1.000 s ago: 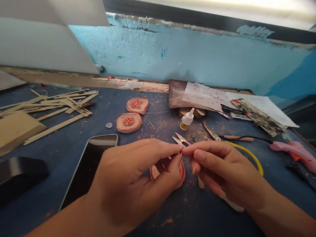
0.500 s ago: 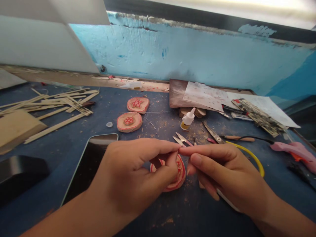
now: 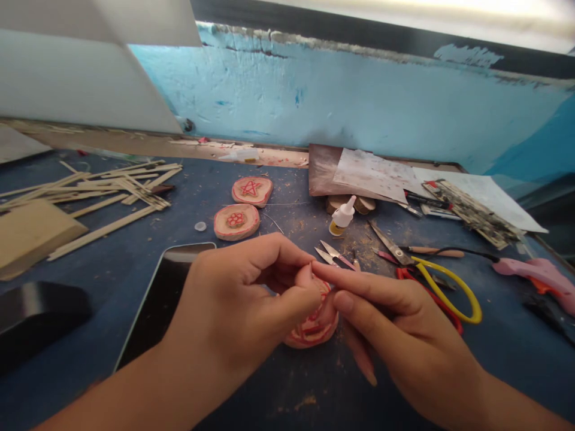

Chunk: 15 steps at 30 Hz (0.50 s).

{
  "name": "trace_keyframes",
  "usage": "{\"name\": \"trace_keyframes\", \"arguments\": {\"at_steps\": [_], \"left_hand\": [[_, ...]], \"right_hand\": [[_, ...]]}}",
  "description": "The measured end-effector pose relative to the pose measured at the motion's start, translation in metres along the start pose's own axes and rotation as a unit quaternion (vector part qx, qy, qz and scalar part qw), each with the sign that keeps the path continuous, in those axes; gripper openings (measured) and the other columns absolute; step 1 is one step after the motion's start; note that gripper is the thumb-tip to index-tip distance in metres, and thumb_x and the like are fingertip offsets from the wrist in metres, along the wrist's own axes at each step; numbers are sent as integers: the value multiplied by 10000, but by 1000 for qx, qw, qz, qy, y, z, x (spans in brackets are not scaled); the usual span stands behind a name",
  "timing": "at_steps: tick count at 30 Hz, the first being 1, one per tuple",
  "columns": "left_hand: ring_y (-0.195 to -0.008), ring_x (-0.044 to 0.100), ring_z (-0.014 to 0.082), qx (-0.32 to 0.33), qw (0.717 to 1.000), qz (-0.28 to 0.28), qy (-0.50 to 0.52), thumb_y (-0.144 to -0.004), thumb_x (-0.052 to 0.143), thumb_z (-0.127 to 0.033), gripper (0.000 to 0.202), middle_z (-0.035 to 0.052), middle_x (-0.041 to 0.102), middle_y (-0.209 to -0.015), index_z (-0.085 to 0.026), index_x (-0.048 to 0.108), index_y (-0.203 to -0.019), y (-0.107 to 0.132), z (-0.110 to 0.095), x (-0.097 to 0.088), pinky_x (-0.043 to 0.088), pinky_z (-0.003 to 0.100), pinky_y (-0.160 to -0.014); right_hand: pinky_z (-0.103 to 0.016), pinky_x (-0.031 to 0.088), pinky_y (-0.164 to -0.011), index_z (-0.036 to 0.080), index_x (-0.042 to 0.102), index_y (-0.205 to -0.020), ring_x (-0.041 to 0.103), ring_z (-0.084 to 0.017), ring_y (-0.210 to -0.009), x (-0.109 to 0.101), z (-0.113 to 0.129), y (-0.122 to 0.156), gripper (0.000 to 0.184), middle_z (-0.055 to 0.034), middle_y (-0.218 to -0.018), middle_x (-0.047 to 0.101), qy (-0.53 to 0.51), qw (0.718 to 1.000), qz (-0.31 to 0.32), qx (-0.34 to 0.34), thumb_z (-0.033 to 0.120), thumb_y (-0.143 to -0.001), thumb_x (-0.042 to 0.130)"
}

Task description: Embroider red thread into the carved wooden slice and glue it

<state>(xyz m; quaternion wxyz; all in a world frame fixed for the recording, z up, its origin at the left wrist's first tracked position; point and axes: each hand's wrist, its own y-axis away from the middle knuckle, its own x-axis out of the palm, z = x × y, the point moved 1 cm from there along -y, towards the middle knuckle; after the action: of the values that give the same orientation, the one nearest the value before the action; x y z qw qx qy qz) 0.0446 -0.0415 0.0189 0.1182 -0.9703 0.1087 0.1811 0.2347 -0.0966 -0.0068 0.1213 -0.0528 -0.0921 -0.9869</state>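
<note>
My left hand [image 3: 251, 305] is closed in a pinch, thumb against forefinger; whatever it holds is too small to make out. My right hand [image 3: 399, 323] meets it fingertip to fingertip, its thumb drawn toward the forefinger on something hidden or tiny. Below both hands a wood slice [image 3: 314, 335] with red lines lies on the table, partly covered by my fingers. Just beyond the fingertips are small thread snips [image 3: 333, 254] with their blades apart. Farther back stand a white glue bottle [image 3: 342, 216] and two more wood slices, one with a red flower [image 3: 236, 221], one with a star [image 3: 251, 190].
A phone [image 3: 153, 305] lies left of my left arm, near thin wooden sticks [image 3: 108, 191] and a wooden block [image 3: 36, 236]. To the right are scissors with red and yellow handles [image 3: 471, 299] and a pink glue gun [image 3: 536, 275]. Papers [image 3: 372, 173] lie by the blue wall.
Both hands have shifted slightly left, fingertips still together. My right hand has also dropped a little, uncovering more of the scissors' handles.
</note>
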Motion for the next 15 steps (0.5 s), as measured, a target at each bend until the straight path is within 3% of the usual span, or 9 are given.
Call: {"name": "trace_keyframes", "arguments": {"at_steps": [5, 9, 11, 15], "left_hand": [[-507, 717, 41, 13, 998, -43, -43, -792, 786, -191, 99, -103, 804, -641, -270, 836, -757, 0, -1, -1, 505, 18, -514], [-541, 748, 64, -16, 998, -66, -12, -783, 835, -205, 69, -89, 806, -640, -269, 855, -771, -5, -2, -3, 521, 26, -517], [-588, 790, 100, -32, 997, -56, 38, -810, 831, -199, 73, -71, 823, -671, -264, 859, -797, -8, -1, -3, 577, 60, -544], [-688, 845, 145, -45, 990, -9, 136, -874, 768, -155, 151, -52, 868, -810, -257, 850, -949, -8, 3, 2, 672, 132, -636]], "right_hand": [[-120, 359, -460, 439, 737, -1465, 496, -30, -475, 1, -4, 2, 358, 58, -588, 547, -26, 1000, 12, 13, 461, -1116, 657], [-128, 275, -424, 431, 814, -1356, 470, 9, -435, -5, 0, -1, 291, 17, -779, 718, -124, 992, 4, 29, 458, -1087, 707], [-139, 248, -422, 393, 849, -1294, 433, 32, -415, -9, 3, -4, 260, 6, -865, 739, -164, 986, 2, 31, 453, -1078, 717], [-140, 247, -459, 318, 873, -1234, 358, 43, -412, -12, 6, -7, 252, 40, -750, 639, -217, 976, 26, 28, 418, -1089, 693]]}}
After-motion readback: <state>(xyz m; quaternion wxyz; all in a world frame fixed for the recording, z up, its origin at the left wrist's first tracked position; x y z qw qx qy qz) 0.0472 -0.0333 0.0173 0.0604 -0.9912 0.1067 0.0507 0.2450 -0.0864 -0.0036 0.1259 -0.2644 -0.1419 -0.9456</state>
